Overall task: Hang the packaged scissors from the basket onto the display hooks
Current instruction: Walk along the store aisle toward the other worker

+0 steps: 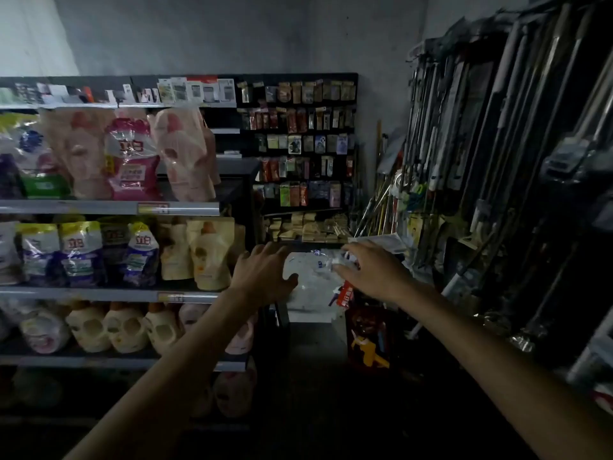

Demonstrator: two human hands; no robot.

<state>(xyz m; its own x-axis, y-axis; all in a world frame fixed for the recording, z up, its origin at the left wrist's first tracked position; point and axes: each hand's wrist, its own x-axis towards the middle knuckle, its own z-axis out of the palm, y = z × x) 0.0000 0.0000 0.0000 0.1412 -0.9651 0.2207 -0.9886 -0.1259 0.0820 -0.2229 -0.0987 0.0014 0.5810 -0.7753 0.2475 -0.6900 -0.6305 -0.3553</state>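
Our left hand [262, 277] hovers with fingers spread, empty, beside the white packages [308, 288]; our right hand [374, 270] reaches one, fingers' grip indeterminate, presumably for pickup

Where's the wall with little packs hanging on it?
Head view, middle: the hook panel is above the left hand and right hand, between the soap shelves and the leaning poles.

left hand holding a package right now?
No, the left hand has its fingers spread and straight, with nothing held between them.
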